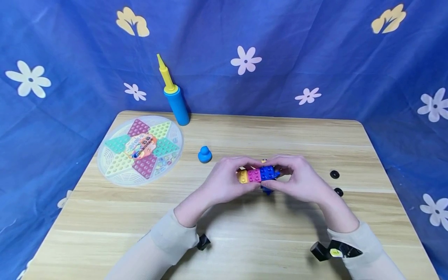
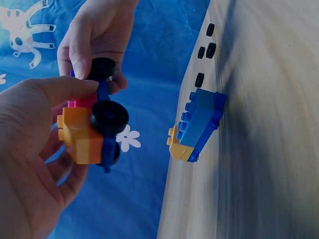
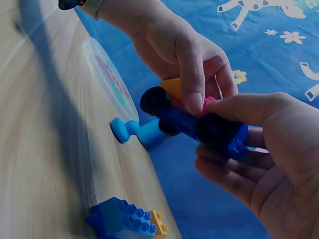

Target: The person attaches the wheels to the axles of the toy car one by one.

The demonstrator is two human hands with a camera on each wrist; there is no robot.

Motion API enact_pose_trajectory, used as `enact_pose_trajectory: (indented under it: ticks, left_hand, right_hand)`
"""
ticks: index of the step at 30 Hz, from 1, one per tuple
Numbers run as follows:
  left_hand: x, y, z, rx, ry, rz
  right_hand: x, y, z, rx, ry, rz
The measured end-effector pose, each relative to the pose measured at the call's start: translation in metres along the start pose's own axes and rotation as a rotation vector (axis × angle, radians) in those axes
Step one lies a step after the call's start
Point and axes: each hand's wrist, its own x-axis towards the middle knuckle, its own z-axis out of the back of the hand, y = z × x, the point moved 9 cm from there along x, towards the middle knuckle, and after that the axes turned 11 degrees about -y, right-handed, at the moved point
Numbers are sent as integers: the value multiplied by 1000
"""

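Observation:
Both hands hold a toy block car (image 1: 254, 175) above the table, with orange, pink and blue studded blocks in a row on a blue base. Black wheels (image 2: 109, 117) show on the base in both wrist views. My left hand (image 1: 229, 179) grips the orange and pink end between thumb and fingers. At the blue end, my right hand (image 1: 297, 177) pinches the car, its thumb (image 3: 244, 107) close to the left thumb. Below them on the table stands a second block piece (image 2: 197, 124), blue and orange on a blue base, mostly hidden in the head view.
Several loose black wheels (image 1: 335, 174) lie to the right of the hands. A small blue knob-shaped thing (image 1: 204, 154) stands left of them. Farther left are a round star-patterned game board (image 1: 117, 147) and a blue and yellow hand pump (image 1: 177, 105) by the back edge.

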Motion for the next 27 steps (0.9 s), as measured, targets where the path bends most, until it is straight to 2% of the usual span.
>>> enact_pose_trajectory:
  ticks: [5, 12, 17, 22, 27]
  left_hand:
    - [3, -1, 4, -15, -33, -30]
    - [5, 14, 13, -59, -47, 4]
    - [7, 17, 17, -105, -62, -21]
    - [13, 19, 17, -92, -52, -57]
    - [27, 27, 14, -76, -9, -44]
  right_hand:
    - [-2, -5, 6, 95, -49, -26]
    - [-3, -14, 20, 199, -126, -53]
    - [-3, -22, 26, 272, -162, -106]
    - [1, -31, 29, 280, -163, -99]
    - [10, -45, 33, 234, -144, -90]
